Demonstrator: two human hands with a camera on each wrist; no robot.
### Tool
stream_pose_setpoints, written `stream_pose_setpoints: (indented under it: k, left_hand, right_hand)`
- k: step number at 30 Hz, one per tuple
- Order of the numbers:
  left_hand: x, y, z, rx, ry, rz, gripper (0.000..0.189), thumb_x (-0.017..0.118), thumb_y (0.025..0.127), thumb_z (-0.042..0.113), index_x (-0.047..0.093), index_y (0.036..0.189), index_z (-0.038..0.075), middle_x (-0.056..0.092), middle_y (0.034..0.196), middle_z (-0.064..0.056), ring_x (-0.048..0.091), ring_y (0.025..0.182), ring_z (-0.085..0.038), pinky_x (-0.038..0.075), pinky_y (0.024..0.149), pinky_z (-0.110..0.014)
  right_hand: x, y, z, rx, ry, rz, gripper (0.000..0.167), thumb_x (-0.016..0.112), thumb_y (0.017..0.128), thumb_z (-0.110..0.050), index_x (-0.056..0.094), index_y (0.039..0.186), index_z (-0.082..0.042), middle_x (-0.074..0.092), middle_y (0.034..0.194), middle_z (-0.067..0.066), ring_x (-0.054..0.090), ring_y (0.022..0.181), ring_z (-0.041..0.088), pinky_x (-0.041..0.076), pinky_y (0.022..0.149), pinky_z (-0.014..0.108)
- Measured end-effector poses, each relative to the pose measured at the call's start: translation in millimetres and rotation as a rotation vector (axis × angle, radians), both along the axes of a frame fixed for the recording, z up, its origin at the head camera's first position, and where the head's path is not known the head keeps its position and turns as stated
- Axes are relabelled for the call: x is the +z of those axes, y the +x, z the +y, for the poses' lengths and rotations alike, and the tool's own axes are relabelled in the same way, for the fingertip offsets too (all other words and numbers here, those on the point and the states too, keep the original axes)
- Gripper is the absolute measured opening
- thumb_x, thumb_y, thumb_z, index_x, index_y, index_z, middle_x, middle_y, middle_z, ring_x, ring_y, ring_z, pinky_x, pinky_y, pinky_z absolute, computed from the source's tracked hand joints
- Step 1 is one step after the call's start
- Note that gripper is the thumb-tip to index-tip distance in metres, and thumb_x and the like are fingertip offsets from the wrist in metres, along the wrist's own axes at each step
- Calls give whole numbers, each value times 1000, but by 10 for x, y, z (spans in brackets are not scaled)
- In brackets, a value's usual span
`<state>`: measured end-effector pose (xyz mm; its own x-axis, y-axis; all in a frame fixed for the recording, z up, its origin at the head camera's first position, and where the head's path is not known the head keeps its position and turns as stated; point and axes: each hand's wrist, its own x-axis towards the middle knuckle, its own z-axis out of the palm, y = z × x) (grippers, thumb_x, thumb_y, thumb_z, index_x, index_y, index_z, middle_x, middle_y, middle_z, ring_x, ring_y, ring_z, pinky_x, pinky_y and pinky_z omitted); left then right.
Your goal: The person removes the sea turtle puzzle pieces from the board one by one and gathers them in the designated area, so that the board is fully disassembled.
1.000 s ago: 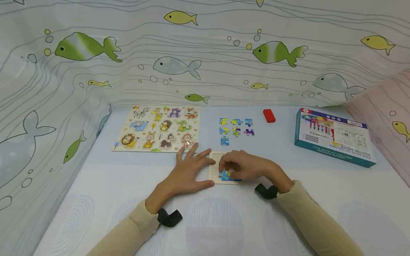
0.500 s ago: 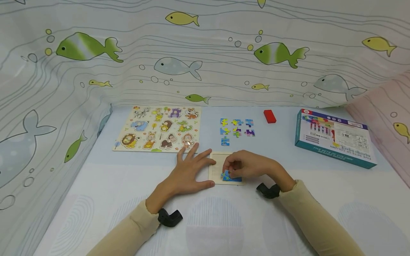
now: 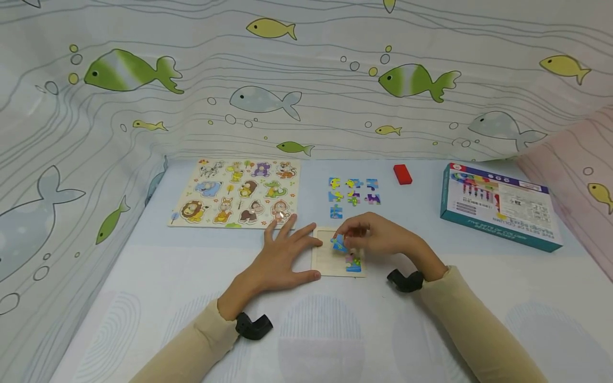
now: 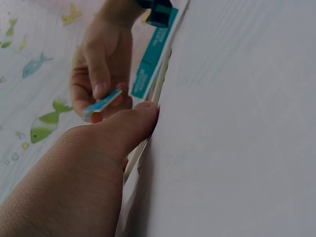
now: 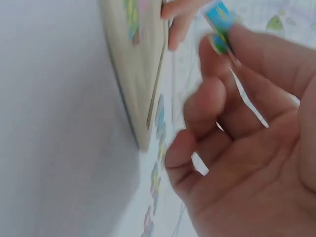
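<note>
My right hand [image 3: 378, 234] pinches a blue jigsaw piece [image 3: 339, 243] between thumb and fingertips, raised over a small square wooden puzzle tray [image 3: 328, 267]. In the left wrist view the held piece [image 4: 102, 102] is tilted and seen nearly edge-on. One placed jigsaw piece [image 3: 354, 264], blue with green and pink, lies at the tray's lower right corner. My left hand [image 3: 280, 260] lies with spread fingers at the tray's left side, its thumb [image 4: 143, 109] against the tray's edge in the left wrist view.
Several loose jigsaw pieces [image 3: 353, 198] lie in rows behind the tray. An animal puzzle board [image 3: 217, 205] is at the back left, close to my left fingertips. A red block [image 3: 403, 174] and a flat teal-edged box [image 3: 500, 207] sit toward the back right.
My right hand has lifted the blue jigsaw piece up and away from the tray's bottom row, uncovering the piece in the corner. The left hand has stayed in place.
</note>
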<state>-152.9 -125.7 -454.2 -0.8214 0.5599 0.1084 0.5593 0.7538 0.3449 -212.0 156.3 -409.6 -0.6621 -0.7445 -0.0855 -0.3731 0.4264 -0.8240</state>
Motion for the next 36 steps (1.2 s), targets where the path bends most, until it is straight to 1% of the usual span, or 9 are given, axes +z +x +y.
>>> stream_pose_setpoints:
  k: [5, 10, 14, 18, 21, 23, 27, 30, 36]
  left_hand:
    - [1, 3, 2, 6, -13, -4, 64, 62, 86, 70, 56, 140, 36, 34, 167, 6, 9, 160, -36, 0, 120, -65]
    - [13, 6, 8, 7, -15, 0, 65, 63, 85, 69, 56, 140, 36, 35, 166, 5, 10, 160, -37, 0, 120, -66]
    - [15, 1, 15, 4, -18, 8, 65, 63, 85, 70, 56, 140, 36, 35, 166, 5, 10, 160, -37, 1, 119, -66]
    - [9, -8, 18, -1, -20, 20, 65, 63, 85, 70, 57, 140, 35, 35, 166, 5, 11, 160, -37, 2, 119, -67]
    - [4, -10, 19, -1, -18, 19, 65, 63, 85, 70, 56, 140, 35, 35, 166, 5, 10, 160, -37, 2, 119, -67]
    - [3, -11, 18, -1, -13, 17, 65, 63, 85, 70, 56, 140, 35, 36, 166, 4, 10, 160, -37, 3, 119, -67]
    - [9, -7, 15, -1, -10, 7, 65, 63, 85, 69, 56, 140, 35, 36, 166, 4, 10, 160, -37, 3, 119, -68]
    - [14, -1, 13, 2, -16, 2, 65, 63, 85, 69, 56, 141, 35, 35, 166, 4, 10, 160, -37, 3, 119, -68]
    - [6, 1, 10, 4, -18, 2, 65, 63, 85, 69, 56, 141, 35, 35, 166, 4, 10, 160, -37, 3, 118, -68]
  right_hand:
    - [-28, -66, 79, -142, -11, 62, 22, 68, 98, -14, 75, 119, -14, 68, 92, 0, 55, 82, 20, 45, 71, 23]
    - [-86, -142, 195, -226, 17, 105, 25, 68, 98, -15, 74, 122, -14, 66, 88, 0, 53, 80, 20, 43, 66, 21]
    - [-127, -196, 300, -290, 56, 104, 27, 67, 99, -16, 73, 125, -15, 62, 88, 3, 53, 81, 21, 42, 65, 21]
    - [-169, -239, 376, -347, 107, 86, 29, 65, 100, -19, 72, 128, -16, 62, 92, 6, 53, 86, 22, 44, 65, 22]
    - [-193, -250, 395, -362, 135, 94, 29, 63, 102, -18, 71, 129, -16, 64, 98, 6, 52, 89, 21, 45, 69, 23]
    - [-201, -249, 392, -358, 145, 118, 30, 63, 101, -18, 70, 130, -15, 64, 100, 6, 52, 90, 20, 45, 71, 24]
    - [-208, -230, 380, -329, 151, 188, 41, 74, 92, -15, 68, 132, -12, 62, 100, 7, 52, 87, 20, 46, 72, 25]
    - [-215, -225, 373, -310, 159, 214, 50, 81, 85, -15, 66, 133, -9, 63, 103, 7, 52, 86, 20, 46, 72, 26]
    - [-237, -229, 367, -325, 175, 236, 39, 80, 87, -11, 70, 124, -9, 65, 105, 7, 52, 87, 20, 46, 74, 27]
